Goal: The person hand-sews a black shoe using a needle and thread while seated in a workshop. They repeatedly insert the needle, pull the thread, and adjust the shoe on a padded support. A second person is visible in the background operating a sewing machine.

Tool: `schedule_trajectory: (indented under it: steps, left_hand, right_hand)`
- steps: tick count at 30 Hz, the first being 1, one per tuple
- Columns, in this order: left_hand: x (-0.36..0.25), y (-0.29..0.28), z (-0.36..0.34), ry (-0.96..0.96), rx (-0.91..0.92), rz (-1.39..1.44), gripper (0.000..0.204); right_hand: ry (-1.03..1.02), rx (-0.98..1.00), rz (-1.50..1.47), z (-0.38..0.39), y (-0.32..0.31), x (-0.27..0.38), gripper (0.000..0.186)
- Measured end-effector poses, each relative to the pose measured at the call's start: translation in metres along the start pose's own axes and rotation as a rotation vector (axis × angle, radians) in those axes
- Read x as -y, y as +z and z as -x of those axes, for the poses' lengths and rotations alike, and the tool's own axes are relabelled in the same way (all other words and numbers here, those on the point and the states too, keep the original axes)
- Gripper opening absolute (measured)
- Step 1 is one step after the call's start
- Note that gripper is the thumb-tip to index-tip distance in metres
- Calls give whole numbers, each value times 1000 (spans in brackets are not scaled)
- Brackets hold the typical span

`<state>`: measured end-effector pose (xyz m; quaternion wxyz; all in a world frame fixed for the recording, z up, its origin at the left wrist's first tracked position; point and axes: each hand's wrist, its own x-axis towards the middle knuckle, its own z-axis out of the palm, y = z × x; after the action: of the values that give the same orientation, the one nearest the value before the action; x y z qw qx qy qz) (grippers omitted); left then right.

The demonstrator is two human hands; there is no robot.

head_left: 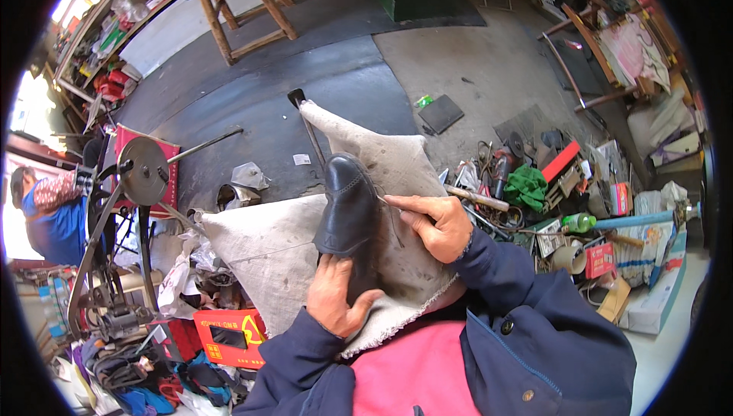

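Note:
A black leather shoe (345, 194) rests on a stained beige cloth (267, 240) across my lap, its toe pointing away from me. At its near end my left hand (336, 297) grips it, with the fingertips against the leather and the thumb out to the right. To the right of the shoe is my right hand (437, 223). Its index finger reaches to the shoe's side edge and the other fingers are curled in. A thin dark thread-like line (395, 229) hangs below that fingertip; whatever the fingers hold is too small to make out.
On the left stands a metal machine with a round wheel (143, 171), near a red box (229, 337). Tools, a green cloth (525, 187) and a hammer-like wooden handle (477, 198) crowd the right. A blue-topped stool (240, 3) stands farther off. Behind the cloth rises a metal post (309, 129).

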<state>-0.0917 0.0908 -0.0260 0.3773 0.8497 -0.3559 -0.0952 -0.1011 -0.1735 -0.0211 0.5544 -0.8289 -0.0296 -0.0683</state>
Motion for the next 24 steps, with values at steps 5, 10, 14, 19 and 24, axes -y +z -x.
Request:
schedule_trajectory:
  steps: [5, 10, 14, 19, 24]
  left_hand:
    - [4, -2, -46, 130, -18, 114, 81]
    - [14, 7, -62, -429, -83, 1093, 48]
    - [21, -2, -48, -470, -54, 1309, 53]
    - [18, 2, -47, -385, 10, 1145, 57]
    - [19, 0, -48, -282, 73, 964, 59]
  right_hand:
    - [110, 36, -92, -1, -6, 3, 36]
    - [282, 146, -220, -9, -20, 7, 35]
    - [347, 271, -333, -16, -26, 15, 37]
    - [230, 290, -47, -23, -32, 28, 37]
    - [174, 383, 78, -38, -42, 30, 35]
